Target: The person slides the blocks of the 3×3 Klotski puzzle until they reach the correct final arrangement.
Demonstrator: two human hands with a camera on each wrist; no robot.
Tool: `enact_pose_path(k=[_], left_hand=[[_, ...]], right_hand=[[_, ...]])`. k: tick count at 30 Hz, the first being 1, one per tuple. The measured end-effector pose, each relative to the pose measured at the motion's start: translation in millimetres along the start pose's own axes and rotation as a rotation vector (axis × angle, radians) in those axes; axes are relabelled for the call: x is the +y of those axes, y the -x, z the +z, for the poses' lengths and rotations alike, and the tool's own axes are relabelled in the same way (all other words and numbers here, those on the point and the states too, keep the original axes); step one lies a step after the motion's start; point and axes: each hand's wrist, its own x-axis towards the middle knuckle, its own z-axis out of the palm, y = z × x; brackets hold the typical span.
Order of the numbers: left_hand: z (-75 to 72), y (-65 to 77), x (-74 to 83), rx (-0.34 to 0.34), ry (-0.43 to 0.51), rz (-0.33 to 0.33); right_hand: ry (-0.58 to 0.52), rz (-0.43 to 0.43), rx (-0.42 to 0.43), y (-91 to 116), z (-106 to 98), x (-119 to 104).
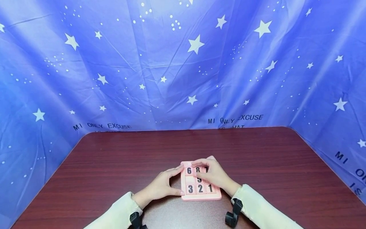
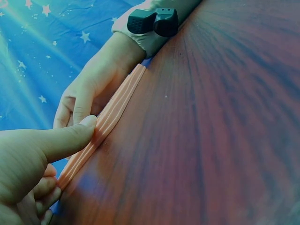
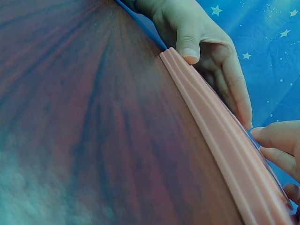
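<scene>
Pink number puzzle, black-digit tiles, flat on dark-red table.

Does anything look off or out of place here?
Nothing looks spilled or damaged. The pink number board looks jumbled, though: its bottom row runs backwards, 3, 2, 1 from left to right, and a gap sits below the 6 tile. The right hand hides part of it.

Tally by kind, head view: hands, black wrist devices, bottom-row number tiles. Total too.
Hands: 2 (left hand, right hand)
Black wrist devices: 2 (left device, right device)
Bottom-row number tiles: 3 (tile 3, tile 2, tile 1)
Total: 7
</scene>
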Motion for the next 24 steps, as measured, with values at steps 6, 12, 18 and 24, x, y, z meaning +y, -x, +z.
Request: enact_pose_path(k=[6, 12, 18, 24], left_hand=[[-0.5, -0.2, 0.9, 0.001, -0.002, -0.003], [-0.7, 0.4, 1.1, -0.003, 0.006, -0.007], [-0.9, -0.3, 1.2, 0.0, 0.005, -0.003], [-0.3, 0.1, 0.9, -0.001, 0.007, -0.001]], right_hand=[[0.017, -0.009, -0.001, 0.6, 0.0, -1.4], [0.017, -0.016, -0.009, 1.7, -0.1, -1.7], [0.004, 0.024, -0.027, 1.4, -1.6, -2.6], [0.005, 0.013, -0.039, 2.1, -2.0, -2.1]])
